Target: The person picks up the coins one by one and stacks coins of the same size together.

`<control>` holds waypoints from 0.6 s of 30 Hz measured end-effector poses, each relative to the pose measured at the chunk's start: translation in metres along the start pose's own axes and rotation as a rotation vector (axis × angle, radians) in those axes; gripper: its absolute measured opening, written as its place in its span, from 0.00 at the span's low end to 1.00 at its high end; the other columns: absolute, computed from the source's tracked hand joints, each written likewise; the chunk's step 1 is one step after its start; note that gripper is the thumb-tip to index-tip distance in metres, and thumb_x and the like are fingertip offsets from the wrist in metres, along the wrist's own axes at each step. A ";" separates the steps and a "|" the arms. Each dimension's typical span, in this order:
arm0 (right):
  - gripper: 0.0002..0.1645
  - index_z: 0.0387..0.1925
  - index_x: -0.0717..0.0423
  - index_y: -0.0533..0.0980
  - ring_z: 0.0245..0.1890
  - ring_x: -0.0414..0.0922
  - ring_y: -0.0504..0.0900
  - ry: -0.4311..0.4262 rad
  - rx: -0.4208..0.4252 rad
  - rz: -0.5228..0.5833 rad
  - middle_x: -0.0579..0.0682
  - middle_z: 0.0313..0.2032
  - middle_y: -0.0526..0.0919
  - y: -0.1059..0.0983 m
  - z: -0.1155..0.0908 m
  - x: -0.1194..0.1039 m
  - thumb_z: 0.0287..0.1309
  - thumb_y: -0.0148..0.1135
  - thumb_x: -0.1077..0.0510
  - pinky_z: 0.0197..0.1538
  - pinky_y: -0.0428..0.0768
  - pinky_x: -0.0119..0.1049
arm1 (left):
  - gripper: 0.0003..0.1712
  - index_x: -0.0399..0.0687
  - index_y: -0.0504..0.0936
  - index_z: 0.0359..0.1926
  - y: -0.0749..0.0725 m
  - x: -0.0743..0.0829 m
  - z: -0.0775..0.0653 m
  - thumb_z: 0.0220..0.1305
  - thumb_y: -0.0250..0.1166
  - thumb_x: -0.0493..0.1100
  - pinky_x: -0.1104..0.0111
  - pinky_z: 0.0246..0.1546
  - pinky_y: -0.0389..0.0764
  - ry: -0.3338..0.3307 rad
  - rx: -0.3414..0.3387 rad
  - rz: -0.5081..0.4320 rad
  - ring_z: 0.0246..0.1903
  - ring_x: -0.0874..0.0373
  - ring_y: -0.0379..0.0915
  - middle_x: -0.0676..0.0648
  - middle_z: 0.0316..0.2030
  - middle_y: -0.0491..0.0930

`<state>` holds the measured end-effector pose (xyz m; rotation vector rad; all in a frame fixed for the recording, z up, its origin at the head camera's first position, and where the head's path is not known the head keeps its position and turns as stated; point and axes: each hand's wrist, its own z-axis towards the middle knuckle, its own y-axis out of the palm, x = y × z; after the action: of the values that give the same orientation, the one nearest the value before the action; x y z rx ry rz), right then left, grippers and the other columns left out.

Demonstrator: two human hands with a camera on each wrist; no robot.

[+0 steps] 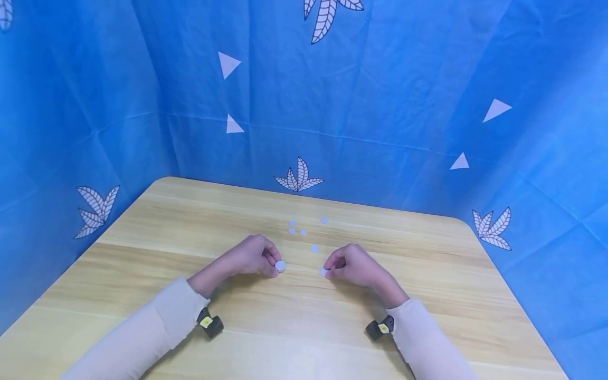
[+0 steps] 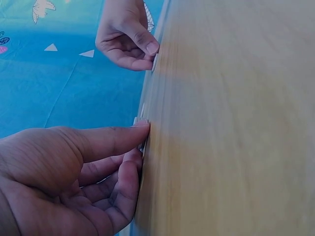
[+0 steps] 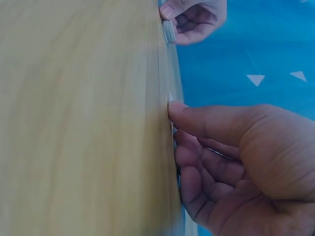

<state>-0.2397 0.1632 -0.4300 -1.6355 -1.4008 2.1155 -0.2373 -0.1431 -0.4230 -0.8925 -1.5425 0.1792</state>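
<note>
On the wooden table [image 1: 294,327], my left hand [image 1: 254,257] pinches a short stack of round white discs [image 1: 280,266] between thumb and fingers. The right wrist view shows this stack [image 3: 170,31] edge-on, several layers thick, standing at the tabletop. To the right, my right hand [image 1: 357,265] grips a thin white disc [image 1: 323,272] by its edge, low at the table surface. Its fingers partly cover that disc. A loose white disc [image 1: 315,248] lies flat just beyond the gap between the hands.
Farther back lie another larger disc [image 1: 324,220] and a cluster of 3 smaller ones, among them a small disc [image 1: 303,232]. A blue curtain [image 1: 294,105] with leaf and triangle prints surrounds the table's far and side edges. Each wrist wears a black camera [image 1: 214,326].
</note>
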 end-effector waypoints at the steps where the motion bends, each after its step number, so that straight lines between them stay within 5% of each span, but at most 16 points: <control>1: 0.03 0.35 0.51 0.87 0.31 0.39 0.82 0.001 -0.001 0.001 0.40 0.30 0.86 0.001 0.000 0.000 0.58 0.75 0.59 0.38 0.82 0.33 | 0.13 0.45 0.86 0.35 0.000 0.000 0.000 0.49 0.81 0.34 0.64 0.40 0.79 0.000 0.001 0.002 0.35 0.55 0.77 0.49 0.32 0.82; 18: 0.03 0.35 0.51 0.86 0.29 0.37 0.81 -0.038 0.018 -0.026 0.38 0.29 0.86 0.008 0.002 -0.006 0.59 0.74 0.60 0.36 0.81 0.32 | 0.14 0.44 0.86 0.35 0.000 0.002 0.000 0.48 0.81 0.34 0.65 0.38 0.80 -0.007 0.002 0.022 0.35 0.54 0.77 0.48 0.32 0.82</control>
<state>-0.2358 0.1538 -0.4312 -1.5696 -1.4017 2.1498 -0.2375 -0.1418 -0.4215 -0.9081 -1.5394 0.2000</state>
